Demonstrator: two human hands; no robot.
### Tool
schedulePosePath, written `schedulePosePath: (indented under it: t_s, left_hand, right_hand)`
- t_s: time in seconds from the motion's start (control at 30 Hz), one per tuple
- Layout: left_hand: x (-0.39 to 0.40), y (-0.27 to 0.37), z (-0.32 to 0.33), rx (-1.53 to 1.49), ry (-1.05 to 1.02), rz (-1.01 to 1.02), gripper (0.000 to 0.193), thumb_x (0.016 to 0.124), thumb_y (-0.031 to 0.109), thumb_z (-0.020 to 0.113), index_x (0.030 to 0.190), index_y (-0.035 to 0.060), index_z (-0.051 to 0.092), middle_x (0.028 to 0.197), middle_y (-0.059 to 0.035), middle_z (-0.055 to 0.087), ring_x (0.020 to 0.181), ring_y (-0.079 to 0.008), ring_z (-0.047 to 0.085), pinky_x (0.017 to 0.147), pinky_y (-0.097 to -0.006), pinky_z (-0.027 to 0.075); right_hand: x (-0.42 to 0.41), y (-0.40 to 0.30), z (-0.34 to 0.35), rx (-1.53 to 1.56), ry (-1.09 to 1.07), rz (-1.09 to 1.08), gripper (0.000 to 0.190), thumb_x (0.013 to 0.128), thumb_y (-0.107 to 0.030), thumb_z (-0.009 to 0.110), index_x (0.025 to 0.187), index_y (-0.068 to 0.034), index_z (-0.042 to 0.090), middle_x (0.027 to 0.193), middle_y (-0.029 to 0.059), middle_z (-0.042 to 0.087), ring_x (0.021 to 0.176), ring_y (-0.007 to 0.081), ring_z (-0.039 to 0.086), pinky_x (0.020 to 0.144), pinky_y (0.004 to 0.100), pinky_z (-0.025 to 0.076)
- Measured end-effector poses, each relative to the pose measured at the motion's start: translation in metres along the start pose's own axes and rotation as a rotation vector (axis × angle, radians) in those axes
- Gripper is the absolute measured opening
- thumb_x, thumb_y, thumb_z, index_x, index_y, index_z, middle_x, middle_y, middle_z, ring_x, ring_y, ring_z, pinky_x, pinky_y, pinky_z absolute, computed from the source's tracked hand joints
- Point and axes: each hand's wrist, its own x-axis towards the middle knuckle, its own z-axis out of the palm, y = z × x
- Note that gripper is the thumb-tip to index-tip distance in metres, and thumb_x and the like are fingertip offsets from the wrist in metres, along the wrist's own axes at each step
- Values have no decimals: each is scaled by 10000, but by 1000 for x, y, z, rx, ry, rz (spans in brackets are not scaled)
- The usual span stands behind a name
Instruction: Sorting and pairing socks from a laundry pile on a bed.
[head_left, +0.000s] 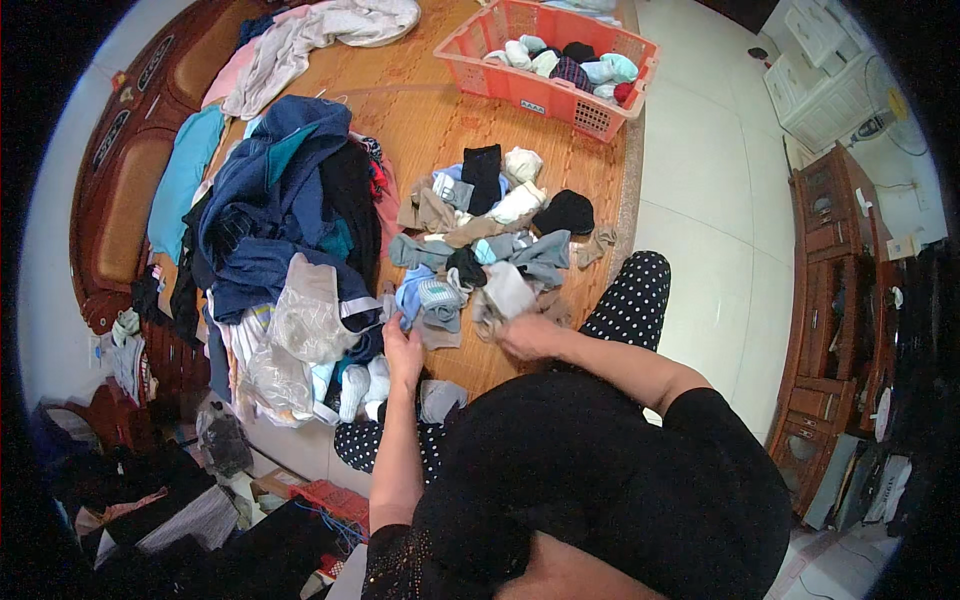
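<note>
Before me on the bed mat lies a loose spread of socks: a black sock (482, 176), a balled black sock (565, 213), grey socks (541, 251) and striped grey socks (441, 304). My left hand (403, 349) is at the near left of the spread, its fingertips at a light blue sock (410, 294); whether it grips the sock is unclear. My right hand (529, 335), blurred, is at the near side of a whitish sock (510, 291) and some brown socks; its fingers are partly hidden. Left of my left hand lies a cream lace bra (304, 319).
A large clothes heap with a navy garment (259, 202) stands at the left. An orange plastic crate (517, 94) holding balled socks sits at the far right of the bed. A wooden headboard (131, 202) bounds the left, and a wooden cabinet (814, 330) stands across the tiled floor.
</note>
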Motion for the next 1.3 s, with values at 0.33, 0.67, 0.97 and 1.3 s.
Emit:
schedulePosePath:
  t_s: [0.33,0.67,0.97,1.3]
  left_hand:
    - [-3,-1,43,280,-167,108,586,744,210,577,1246,-59,437,1210,-327,430,1122,-450,424,986,-461,322]
    - [-32,2,67,157,-299,139,386,751,196,605,1015,-76,537,960,-290,529,915,-431,512,809,-464,422]
    - [-32,2,53,-281,-147,-173,200,810,142,568,906,-33,593,675,-112,617,584,-178,601,515,-307,458]
    - [-42,-2,47,-79,236,33,134,780,95,585,858,-13,596,794,-147,591,687,-252,597,634,-352,470]
  right_hand:
    - [-53,107,-44,46,873,396,216,747,-79,555,948,-6,589,978,195,574,947,352,548,792,402,458]
    - [-29,103,-2,-100,644,297,460,704,-147,592,1102,62,495,1133,240,487,1079,382,463,947,428,386]
    - [-37,28,7,20,280,89,213,785,-134,526,950,-2,558,890,184,586,827,358,591,742,446,483]
    - [-35,5,-27,-233,719,-382,227,771,-70,511,983,-90,589,1137,79,493,1071,278,458,856,404,422]
